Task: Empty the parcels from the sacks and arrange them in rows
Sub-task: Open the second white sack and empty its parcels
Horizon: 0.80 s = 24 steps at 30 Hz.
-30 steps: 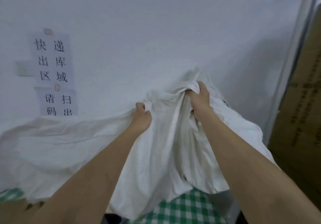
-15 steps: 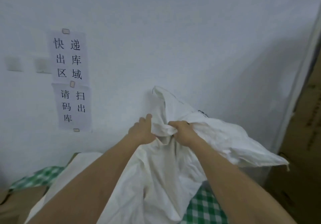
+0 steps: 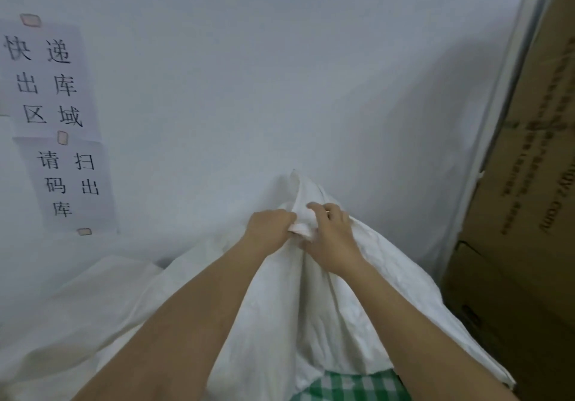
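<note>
While both hands met at the gathered top of the white sack, we saw the left hand with its fingers curled tight round a bunch of the fabric, and the right hand pinching the same bunch from the other side, fingers bent over the crumpled peak. The sack hung from that grip like a tent, its folds falling toward us and spreading over a green checked cloth at the bottom edge. No parcels showed; whether any lay inside we could not tell.

We judged the step to be lifting or shaking the sack out. To do it well, we thought the hands should hold the closed end firmly and raise it high, so the open mouth points down and anything inside slides free onto the cloth rather than catching in a fold.

Another slack stretch of white sacking lay to the left. Behind stood a white wall with paper notices, and a cardboard box rose at the right.
</note>
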Each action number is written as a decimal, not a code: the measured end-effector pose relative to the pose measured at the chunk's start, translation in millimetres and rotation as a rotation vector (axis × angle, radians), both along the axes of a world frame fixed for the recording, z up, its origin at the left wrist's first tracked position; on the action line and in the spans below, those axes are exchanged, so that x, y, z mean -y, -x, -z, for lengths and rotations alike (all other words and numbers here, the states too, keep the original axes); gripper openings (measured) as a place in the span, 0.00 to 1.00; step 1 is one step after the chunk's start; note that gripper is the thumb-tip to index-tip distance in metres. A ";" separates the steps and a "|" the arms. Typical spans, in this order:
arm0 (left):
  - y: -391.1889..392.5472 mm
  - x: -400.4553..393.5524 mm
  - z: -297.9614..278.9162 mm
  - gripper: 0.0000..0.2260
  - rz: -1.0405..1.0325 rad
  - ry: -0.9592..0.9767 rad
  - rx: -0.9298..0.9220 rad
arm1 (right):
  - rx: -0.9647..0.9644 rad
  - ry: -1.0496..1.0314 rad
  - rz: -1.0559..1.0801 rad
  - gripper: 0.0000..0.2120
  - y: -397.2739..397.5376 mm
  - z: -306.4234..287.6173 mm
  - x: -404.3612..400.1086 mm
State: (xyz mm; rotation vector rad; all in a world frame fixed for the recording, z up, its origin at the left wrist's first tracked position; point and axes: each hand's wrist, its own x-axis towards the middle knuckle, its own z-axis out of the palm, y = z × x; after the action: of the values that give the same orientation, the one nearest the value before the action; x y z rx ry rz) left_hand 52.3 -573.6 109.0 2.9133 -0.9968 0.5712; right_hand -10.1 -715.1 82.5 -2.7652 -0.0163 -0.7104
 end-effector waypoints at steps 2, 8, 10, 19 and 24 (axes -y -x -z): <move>1.5 5.9 5.2 0.11 -0.013 0.035 0.018 | -0.156 0.023 0.240 0.55 14.2 5.3 4.5; 5.8 31.5 15.0 0.11 0.002 0.092 0.014 | -0.544 -0.057 0.594 0.58 34.8 26.5 36.1; 9.5 36.2 17.9 0.10 0.033 0.115 0.012 | -0.557 -0.121 0.550 0.45 36.0 25.6 47.8; 2.5 34.5 -48.3 0.11 0.008 0.749 -0.184 | -0.053 -0.066 0.526 0.13 -2.7 -75.3 55.3; 2.0 10.2 -129.6 0.12 0.097 1.034 -0.044 | 0.382 0.082 0.416 0.12 -15.6 -192.9 32.1</move>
State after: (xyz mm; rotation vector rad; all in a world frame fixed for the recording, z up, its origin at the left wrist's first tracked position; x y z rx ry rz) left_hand 50.3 -583.8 238.6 1.9386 -0.5594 0.7213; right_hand 5.5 -747.2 275.3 -2.6861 0.4712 -1.3616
